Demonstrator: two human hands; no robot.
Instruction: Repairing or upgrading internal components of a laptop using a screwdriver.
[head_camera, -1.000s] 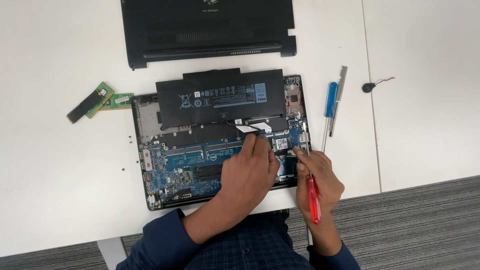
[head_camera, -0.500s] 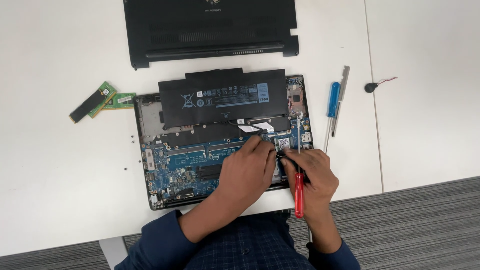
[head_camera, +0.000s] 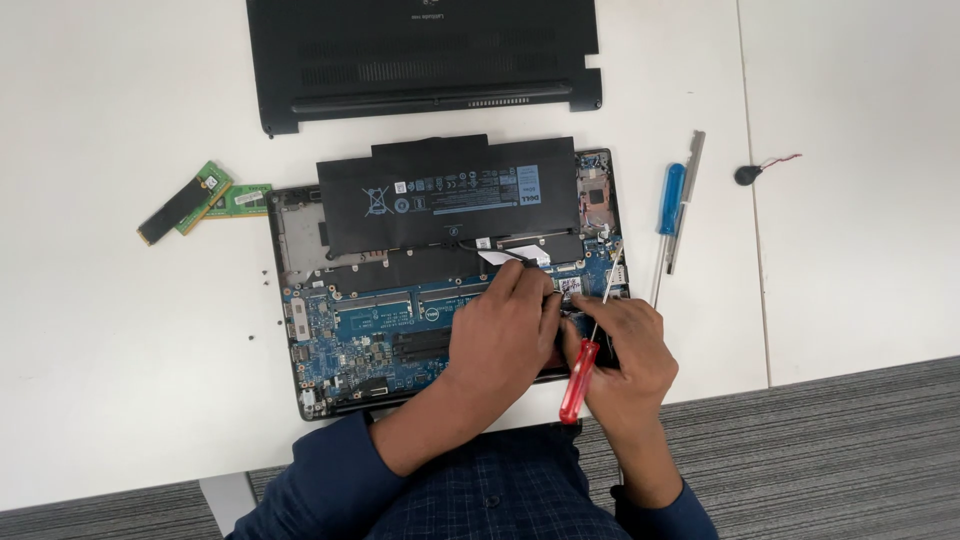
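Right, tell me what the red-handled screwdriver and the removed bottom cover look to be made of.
Red-handled screwdriver: the handle looks like glossy translucent plastic, given its see-through red shine; the thin shaft looks like bright bare metal. Removed bottom cover: a matte black panel with moulded vent slots, probably plastic or painted metal; the look leaves it open.

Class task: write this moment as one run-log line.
left hand: fingertips on open laptop board | right hand: holds red screwdriver | blue screwdriver: on table
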